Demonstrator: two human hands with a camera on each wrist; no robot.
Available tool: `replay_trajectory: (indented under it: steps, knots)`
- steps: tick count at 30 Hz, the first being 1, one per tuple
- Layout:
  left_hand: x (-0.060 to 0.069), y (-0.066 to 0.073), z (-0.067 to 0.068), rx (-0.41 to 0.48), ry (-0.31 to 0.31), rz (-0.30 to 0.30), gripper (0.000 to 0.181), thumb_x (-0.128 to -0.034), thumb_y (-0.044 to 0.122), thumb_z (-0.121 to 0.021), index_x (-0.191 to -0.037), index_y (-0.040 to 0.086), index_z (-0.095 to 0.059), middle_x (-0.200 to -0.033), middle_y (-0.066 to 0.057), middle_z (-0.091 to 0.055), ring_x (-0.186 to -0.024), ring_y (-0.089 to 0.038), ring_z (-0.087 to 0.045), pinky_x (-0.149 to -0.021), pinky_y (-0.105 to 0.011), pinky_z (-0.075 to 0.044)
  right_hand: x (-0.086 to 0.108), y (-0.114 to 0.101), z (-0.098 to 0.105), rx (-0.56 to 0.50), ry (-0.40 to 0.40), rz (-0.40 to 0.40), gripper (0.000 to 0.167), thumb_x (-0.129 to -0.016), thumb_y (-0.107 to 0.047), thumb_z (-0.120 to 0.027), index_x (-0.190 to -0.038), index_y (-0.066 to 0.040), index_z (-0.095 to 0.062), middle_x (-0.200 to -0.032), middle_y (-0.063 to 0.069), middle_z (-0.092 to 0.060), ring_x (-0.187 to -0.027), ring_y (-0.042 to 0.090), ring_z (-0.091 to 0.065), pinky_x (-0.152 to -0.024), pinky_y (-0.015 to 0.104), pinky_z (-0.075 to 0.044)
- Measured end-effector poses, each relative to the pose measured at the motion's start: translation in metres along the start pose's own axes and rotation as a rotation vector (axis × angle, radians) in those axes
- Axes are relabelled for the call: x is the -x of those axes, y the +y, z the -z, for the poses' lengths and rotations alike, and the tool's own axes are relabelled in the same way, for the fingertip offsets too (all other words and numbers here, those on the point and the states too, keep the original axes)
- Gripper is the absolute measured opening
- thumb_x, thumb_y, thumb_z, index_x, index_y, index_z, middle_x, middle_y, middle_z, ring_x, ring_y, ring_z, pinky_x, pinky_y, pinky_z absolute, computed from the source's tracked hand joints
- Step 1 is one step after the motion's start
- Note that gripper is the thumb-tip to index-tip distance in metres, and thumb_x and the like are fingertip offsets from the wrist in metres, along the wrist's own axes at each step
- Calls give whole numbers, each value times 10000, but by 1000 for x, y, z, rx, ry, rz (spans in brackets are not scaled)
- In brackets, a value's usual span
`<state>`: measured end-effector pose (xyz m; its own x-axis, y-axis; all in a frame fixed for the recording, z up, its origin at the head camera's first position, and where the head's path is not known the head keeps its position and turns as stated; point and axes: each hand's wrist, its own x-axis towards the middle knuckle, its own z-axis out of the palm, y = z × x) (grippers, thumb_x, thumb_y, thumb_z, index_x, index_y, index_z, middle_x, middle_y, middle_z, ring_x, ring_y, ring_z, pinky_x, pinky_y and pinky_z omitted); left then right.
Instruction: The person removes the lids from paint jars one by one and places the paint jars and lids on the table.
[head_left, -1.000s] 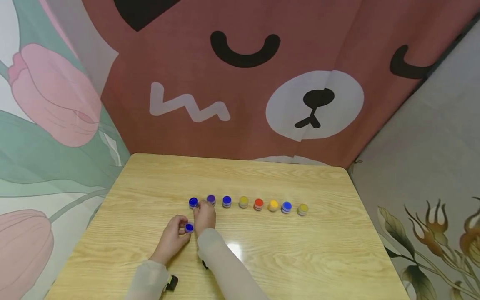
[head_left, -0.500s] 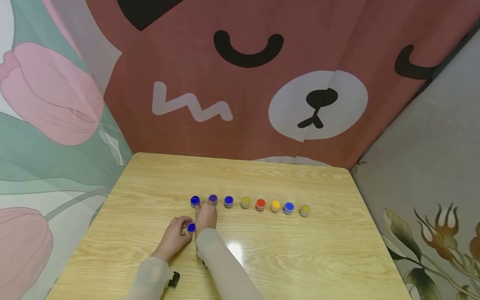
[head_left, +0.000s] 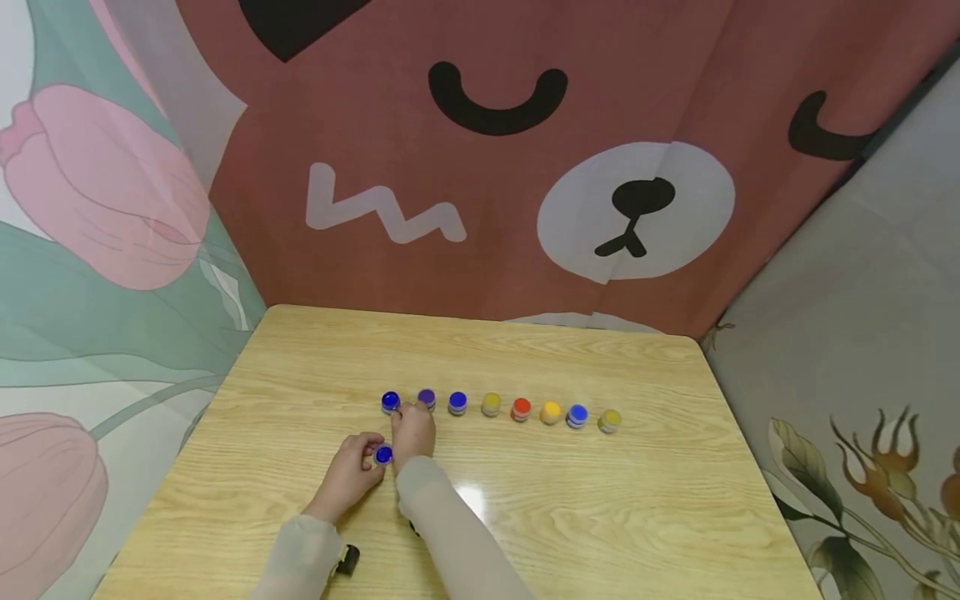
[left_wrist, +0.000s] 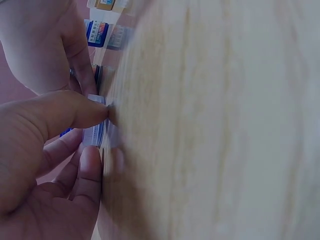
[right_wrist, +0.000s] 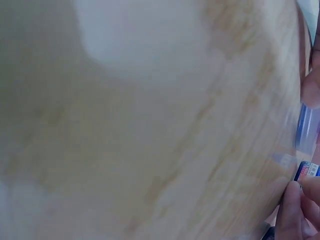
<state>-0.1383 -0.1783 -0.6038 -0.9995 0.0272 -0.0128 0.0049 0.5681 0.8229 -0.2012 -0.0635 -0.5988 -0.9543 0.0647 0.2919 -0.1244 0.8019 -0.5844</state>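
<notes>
My left hand (head_left: 348,472) pinches a small round lid (head_left: 383,454), blue inside, low over the table. In the left wrist view this lid (left_wrist: 94,127) shows a clear ridged side between thumb and fingers. My right hand (head_left: 414,431) reaches to the left end of a row of paint pots, its fingertips gripping the dark blue paint pot (head_left: 390,401), which looks uncovered. Its printed label (right_wrist: 309,171) shows by the fingertips in the right wrist view. A purple-topped pot (head_left: 426,398) is partly hidden behind my right hand.
Rightward along the row stand a blue pot (head_left: 457,403), olive pot (head_left: 491,404), red pot (head_left: 521,409), yellow pot (head_left: 551,412), lighter blue pot (head_left: 577,416) and another olive pot (head_left: 610,421). The wooden table (head_left: 600,500) meets a bear-print curtain (head_left: 480,275) at the back.
The lid in my left hand has turned slightly so its blue inside faces up more. My right hand stays at the dark blue pot. The head view has shifted a little.
</notes>
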Motion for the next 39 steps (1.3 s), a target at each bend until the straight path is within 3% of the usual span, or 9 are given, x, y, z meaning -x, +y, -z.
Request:
replay_trajectory:
  steps: [13, 18, 22, 25, 32, 39]
  knots:
    - [1, 2, 0, -25, 3, -28, 437, -806, -94, -703, -1231, -63, -606, -1120, -175, -594, -1016, -277, -602, -784, -291, -556, 9, 12, 16, -191, -29, 50, 52, -829, 11, -721, -830, -33, -749, -807, 62, -661, -755, 227, -648, -703, 310, -561]
    - [5, 8, 0, -72, -1, -47, 443, -842, -45, -703, -1269, -50, -587, -1151, -190, -581, -1027, -301, -590, -831, -373, -544, 16, 24, 23, -283, -25, -17, 71, -813, 1, -770, -787, -42, -720, -778, 12, -622, -724, 155, -597, -663, 254, -540]
    - [7, 16, 0, -130, 28, -67, 405, -898, 35, -700, -1284, -24, -591, -1201, -218, -557, -1089, -363, -539, -911, -487, -493, 18, 30, 32, -362, -12, -80, 124, -815, 8, -780, -764, -43, -680, -759, 2, -588, -702, 119, -557, -623, 234, -522]
    - [6, 25, -1, -125, 58, -67, 368, -935, 58, -672, -1286, -16, -595, -1213, -225, -541, -1088, -366, -520, -919, -512, -479, 18, 33, 37, -397, -5, -131, 116, -818, 17, -781, -803, -22, -673, -797, 27, -614, -745, 132, -583, -655, 252, -541]
    - [-7, 44, -15, -45, 56, -92, 416, -942, 12, -633, -1337, -84, -545, -1261, -262, -524, -1110, -381, -585, -913, -472, -561, 13, 39, 42, -391, -2, -169, 232, -793, 42, -781, -999, 63, -676, -929, 151, -673, -842, 248, -651, -742, 353, -596]
    - [-29, 58, -28, -93, 18, -116, 493, -942, -63, -555, -1404, -171, -421, -1338, -381, -486, -1208, -491, -555, -1014, -560, -495, 7, 45, 42, -368, -46, -70, 432, -786, 99, -743, -1206, 116, -647, -1029, 209, -698, -913, 316, -679, -794, 384, -603]
